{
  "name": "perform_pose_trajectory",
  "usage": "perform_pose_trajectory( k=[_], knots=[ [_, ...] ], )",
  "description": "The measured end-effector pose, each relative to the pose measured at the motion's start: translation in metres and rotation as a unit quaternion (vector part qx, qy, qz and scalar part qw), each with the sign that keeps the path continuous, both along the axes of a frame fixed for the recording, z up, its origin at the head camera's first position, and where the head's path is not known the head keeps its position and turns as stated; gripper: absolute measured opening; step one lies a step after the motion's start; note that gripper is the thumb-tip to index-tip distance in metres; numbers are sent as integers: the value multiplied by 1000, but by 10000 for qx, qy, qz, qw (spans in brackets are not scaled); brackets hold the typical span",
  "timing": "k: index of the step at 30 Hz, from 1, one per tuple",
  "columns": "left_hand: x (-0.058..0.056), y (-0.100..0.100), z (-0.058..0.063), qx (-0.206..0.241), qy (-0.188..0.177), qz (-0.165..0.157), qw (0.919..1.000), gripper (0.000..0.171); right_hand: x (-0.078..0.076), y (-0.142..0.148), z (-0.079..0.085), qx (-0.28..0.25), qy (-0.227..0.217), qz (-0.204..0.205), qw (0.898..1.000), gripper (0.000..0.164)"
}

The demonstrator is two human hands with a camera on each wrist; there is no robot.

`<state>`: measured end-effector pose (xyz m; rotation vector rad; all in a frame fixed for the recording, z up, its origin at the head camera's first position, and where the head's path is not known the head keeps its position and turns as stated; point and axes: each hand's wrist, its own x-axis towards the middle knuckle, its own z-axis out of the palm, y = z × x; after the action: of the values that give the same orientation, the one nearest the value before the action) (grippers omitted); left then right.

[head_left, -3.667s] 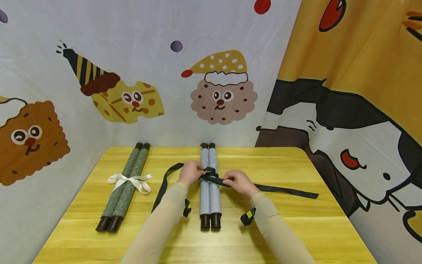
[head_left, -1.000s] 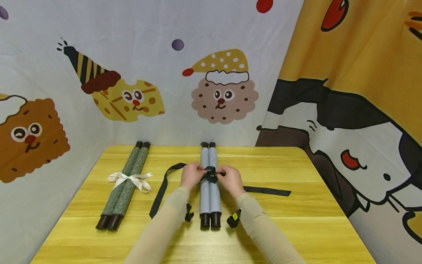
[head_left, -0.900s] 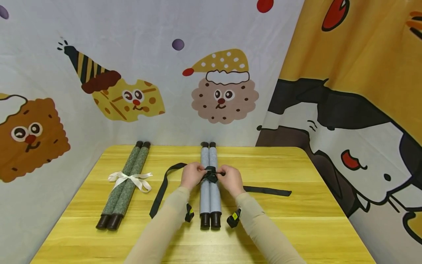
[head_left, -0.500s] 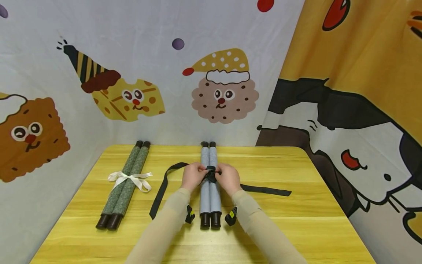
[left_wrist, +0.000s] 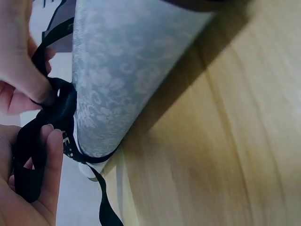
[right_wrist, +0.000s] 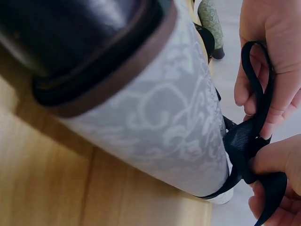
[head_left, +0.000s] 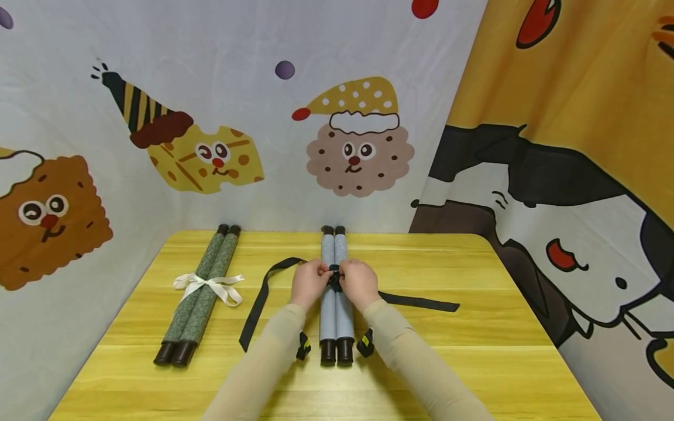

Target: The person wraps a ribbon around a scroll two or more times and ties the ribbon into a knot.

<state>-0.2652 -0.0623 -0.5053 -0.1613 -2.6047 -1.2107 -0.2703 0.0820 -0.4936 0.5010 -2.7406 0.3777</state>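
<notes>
Two pale blue-grey scrolls (head_left: 327, 318) with floral patterning and dark brown knobs lie side by side on the table, bound at mid-length by a black ribbon (head_left: 419, 300). My left hand (head_left: 309, 285) pinches a standing loop of the ribbon (right_wrist: 266, 106) between thumb and fingers, left of the knot (right_wrist: 241, 141). On the other side, my right hand (head_left: 359, 285) pinches the ribbon right at the knot, and its fingers partly hide it. Pale lettering shows on the ribbon (left_wrist: 70, 146) in the left wrist view. One ribbon tail runs out to each side.
A pair of green scrolls (head_left: 185, 318) tied with a white ribbon bow (head_left: 223, 287) lies at the left of the wooden table (head_left: 447, 374). A cartoon-printed cloth (head_left: 253, 47) hangs behind the table's far edge.
My right hand has moved left from the ribbon's right tail in to the knot, and that tail's end lies nearer. The left hand stays almost in place beside the knot.
</notes>
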Motion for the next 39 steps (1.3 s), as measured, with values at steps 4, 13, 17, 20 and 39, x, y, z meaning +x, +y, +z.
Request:
perform_pose_trajectory(
  k=[4, 13, 17, 20, 39],
  knots=[
    [3, 1, 1, -85, 62, -111, 9999, 6, -1, -3, 3, 183, -29, -19, 9998, 13],
    [9, 4, 3, -215, 317, -315, 9988, 5, -4, -5, 2, -40, -119, -16, 9999, 18],
    [11, 5, 3, -155, 437, -421, 9980, 5, -7, -4, -1, -196, -159, 103, 9996, 19],
    [13, 5, 1, -28, 545, -503, 9972, 4, -9, -2, -4, -335, -137, 232, 9991, 19],
    [11, -15, 4, 398, 369, -587, 9968, 15, -17, 8, -13, -681, -106, 783, 9945, 16]
  ],
)
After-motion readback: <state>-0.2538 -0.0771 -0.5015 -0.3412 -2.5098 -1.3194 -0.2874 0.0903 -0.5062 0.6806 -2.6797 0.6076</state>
